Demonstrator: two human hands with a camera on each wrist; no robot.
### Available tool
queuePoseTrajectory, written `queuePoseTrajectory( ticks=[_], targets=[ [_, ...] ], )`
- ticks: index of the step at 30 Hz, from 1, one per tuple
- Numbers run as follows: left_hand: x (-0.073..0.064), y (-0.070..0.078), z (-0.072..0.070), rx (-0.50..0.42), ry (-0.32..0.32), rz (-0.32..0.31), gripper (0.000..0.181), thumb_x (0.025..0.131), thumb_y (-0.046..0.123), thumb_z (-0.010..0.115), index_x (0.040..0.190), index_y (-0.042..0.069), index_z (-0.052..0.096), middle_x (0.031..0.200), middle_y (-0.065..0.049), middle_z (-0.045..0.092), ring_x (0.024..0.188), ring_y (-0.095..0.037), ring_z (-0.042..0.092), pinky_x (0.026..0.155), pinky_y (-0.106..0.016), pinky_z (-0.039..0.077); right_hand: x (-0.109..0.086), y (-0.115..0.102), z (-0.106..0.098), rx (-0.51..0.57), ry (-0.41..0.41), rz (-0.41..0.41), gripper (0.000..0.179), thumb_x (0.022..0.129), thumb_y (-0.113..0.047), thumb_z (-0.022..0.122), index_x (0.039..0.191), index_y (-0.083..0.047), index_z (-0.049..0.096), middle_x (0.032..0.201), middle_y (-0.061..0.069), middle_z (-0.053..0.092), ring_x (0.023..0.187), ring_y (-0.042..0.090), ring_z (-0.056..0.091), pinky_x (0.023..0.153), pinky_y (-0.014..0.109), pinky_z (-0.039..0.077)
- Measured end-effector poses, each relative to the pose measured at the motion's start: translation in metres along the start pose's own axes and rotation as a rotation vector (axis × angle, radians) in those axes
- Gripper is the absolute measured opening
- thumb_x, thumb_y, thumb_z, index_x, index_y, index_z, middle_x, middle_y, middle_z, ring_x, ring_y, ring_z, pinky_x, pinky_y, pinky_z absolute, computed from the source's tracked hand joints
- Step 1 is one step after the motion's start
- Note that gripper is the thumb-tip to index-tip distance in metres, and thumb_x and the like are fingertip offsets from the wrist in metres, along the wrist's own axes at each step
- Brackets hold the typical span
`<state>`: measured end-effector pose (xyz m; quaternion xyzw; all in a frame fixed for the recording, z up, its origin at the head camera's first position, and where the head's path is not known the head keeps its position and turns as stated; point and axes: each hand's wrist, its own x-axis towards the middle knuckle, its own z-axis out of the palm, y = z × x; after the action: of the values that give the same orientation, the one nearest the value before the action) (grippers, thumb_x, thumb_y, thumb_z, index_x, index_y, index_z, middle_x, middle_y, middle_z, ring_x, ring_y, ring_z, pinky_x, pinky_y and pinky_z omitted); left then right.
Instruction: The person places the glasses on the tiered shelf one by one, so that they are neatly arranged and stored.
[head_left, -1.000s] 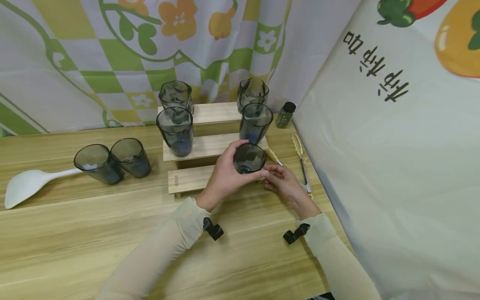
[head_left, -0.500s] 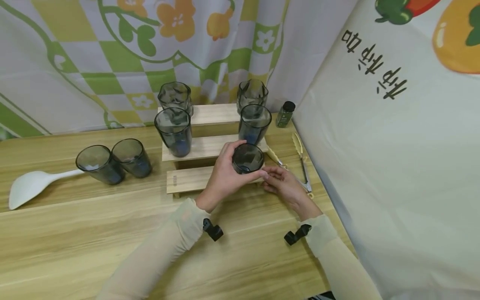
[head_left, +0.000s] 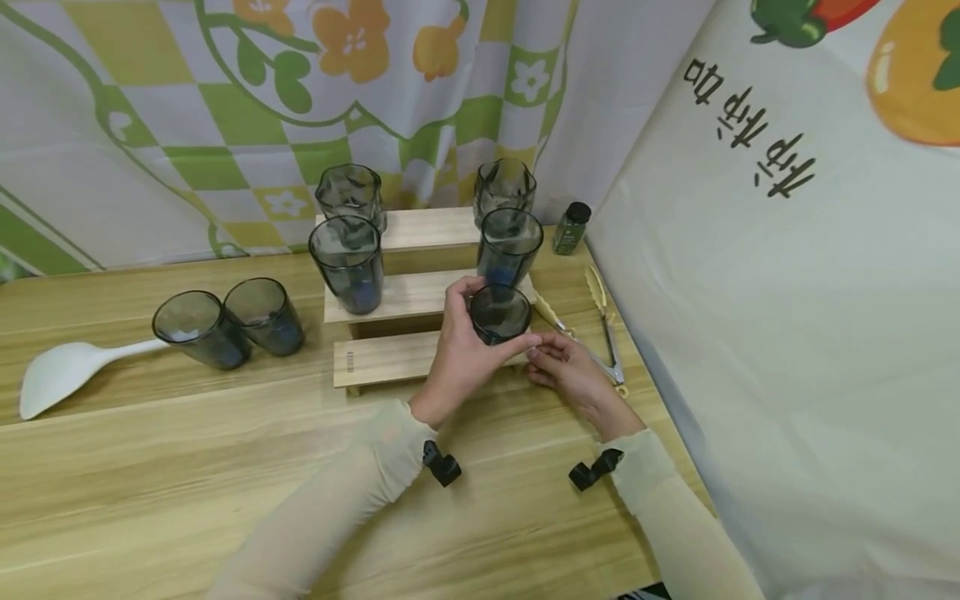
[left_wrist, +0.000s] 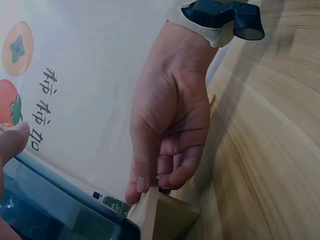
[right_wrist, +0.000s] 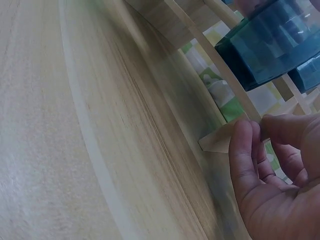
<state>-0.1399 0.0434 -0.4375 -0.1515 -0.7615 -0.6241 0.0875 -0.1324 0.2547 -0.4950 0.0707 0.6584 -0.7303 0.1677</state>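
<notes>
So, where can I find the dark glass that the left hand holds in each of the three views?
Head view: the dark glass is near the centre, gripped by the left hand at the lowest step.
Left wrist view: its rim and wall fill the bottom left corner.
Right wrist view: it sits in the top right corner.
Shared landmark: the end of the lowest wooden step, touched by the right hand.

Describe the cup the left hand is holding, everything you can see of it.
The cup is a dark, see-through tumbler of smoky grey-blue, plastic or glass by its look, with a round open rim. It stands upright and looks empty. The left hand grips it from the side, fingers curled round its wall, at the right end of the lowest step of the wooden stand. Whether its base rests on that step cannot be told.
</notes>
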Motion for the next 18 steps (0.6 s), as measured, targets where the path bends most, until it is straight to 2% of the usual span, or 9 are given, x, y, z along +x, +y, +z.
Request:
queuePoseTrajectory(
  ticks=[3,8,11,14,18],
  targets=[
    [0.000,0.002,0.000,-0.016,-0.005,-0.006,0.097,0.075,0.040,0.092,0.144,0.017,0.028,0.142,0.001,0.040,0.130,-0.014,0.041,0.108,-0.038,0.036,0.000,0.000,-0.001,-0.001,0.002,-0.005,0.029,0.104,-0.002,0.058,0.132,0.002,0.052,0.115,0.013,0.061,0.096,0.022,0.065,0.086,0.034,0.057],
    [-0.001,0.005,-0.003,-0.013,-0.043,-0.037,0.099,0.074,0.043,0.092,0.146,0.020,0.028,0.141,0.000,0.040,0.130,-0.014,0.040,0.108,-0.040,0.036,-0.001,-0.001,-0.002,-0.019,0.004,-0.007,0.030,0.104,-0.009,0.060,0.132,0.000,0.054,0.116,0.011,0.063,0.097,0.021,0.065,0.086,0.034,0.056],
    [-0.002,0.008,-0.009,-0.013,-0.064,-0.028,0.100,0.075,0.047,0.090,0.148,0.021,0.028,0.141,0.000,0.040,0.130,-0.015,0.041,0.107,-0.041,0.038,-0.002,-0.001,-0.002,-0.031,0.004,-0.007,0.032,0.104,-0.011,0.060,0.133,-0.001,0.054,0.115,0.010,0.063,0.097,0.021,0.065,0.086,0.033,0.057],
    [-0.006,0.012,-0.022,-0.011,-0.080,0.009,0.091,0.082,0.047,0.085,0.149,0.021,0.030,0.143,0.000,0.039,0.131,-0.016,0.041,0.106,-0.041,0.039,-0.002,-0.001,-0.002,-0.038,-0.004,-0.007,0.035,0.103,-0.010,0.061,0.135,0.000,0.052,0.113,0.009,0.062,0.097,0.021,0.064,0.085,0.033,0.057],
    [-0.016,0.012,-0.055,0.001,-0.065,0.100,0.067,0.093,0.033,0.077,0.145,0.014,0.040,0.138,-0.004,0.045,0.127,-0.020,0.045,0.106,-0.041,0.040,-0.002,-0.001,-0.001,-0.036,-0.028,-0.009,0.039,0.103,-0.010,0.062,0.139,0.002,0.050,0.111,0.008,0.061,0.095,0.021,0.064,0.085,0.034,0.057]
  ],
)
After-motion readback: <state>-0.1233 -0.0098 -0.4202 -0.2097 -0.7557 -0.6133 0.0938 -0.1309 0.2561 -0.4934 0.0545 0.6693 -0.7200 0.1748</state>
